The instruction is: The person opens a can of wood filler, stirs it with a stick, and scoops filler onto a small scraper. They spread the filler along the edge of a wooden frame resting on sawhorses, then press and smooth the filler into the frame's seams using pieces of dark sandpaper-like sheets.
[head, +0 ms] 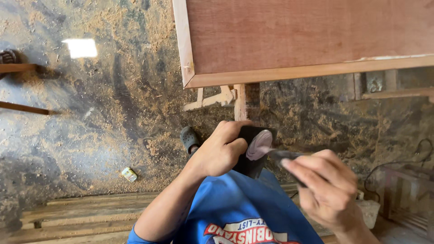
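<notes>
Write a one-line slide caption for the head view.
Left hand holds a dark pad smeared with pale paste, right hand works it with a thin tool, below a wooden panel.

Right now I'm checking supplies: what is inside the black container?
The black container, held by the left hand, shows pale pinkish paste. The right hand dips a thin tool in. Its depth is hidden.

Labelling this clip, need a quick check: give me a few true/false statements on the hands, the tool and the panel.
1. The left hand holds a dark container with pale paste. True.
2. The right hand is empty. False: it holds a thin dark tool, tip at the paste.
3. The wooden panel lies flat on the floor. False: it rests raised on a wooden support.
4. Sawdust covers the floor. True.
</notes>
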{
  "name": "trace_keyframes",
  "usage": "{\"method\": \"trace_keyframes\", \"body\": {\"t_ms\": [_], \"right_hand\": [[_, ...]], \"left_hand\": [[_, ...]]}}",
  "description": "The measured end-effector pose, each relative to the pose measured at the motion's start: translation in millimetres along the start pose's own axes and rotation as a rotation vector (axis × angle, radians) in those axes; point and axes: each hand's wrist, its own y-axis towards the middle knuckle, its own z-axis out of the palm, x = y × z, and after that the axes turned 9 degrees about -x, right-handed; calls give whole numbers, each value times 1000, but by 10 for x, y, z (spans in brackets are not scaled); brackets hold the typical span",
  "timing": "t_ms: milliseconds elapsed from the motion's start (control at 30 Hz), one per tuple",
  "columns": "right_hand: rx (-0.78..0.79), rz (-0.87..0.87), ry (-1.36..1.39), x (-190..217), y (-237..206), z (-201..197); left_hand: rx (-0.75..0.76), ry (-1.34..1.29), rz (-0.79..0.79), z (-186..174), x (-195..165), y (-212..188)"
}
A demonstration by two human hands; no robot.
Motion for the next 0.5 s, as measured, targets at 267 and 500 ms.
{"method": "trace_keyframes", "body": {"t_ms": [267, 500], "right_hand": [[-2, -29, -19, 24, -12, 73], [-7, -150, -10, -88, -93, 97]], "left_hand": [[-115, 243, 153, 104, 97, -105], [34, 98, -149, 23, -64, -9]]}}
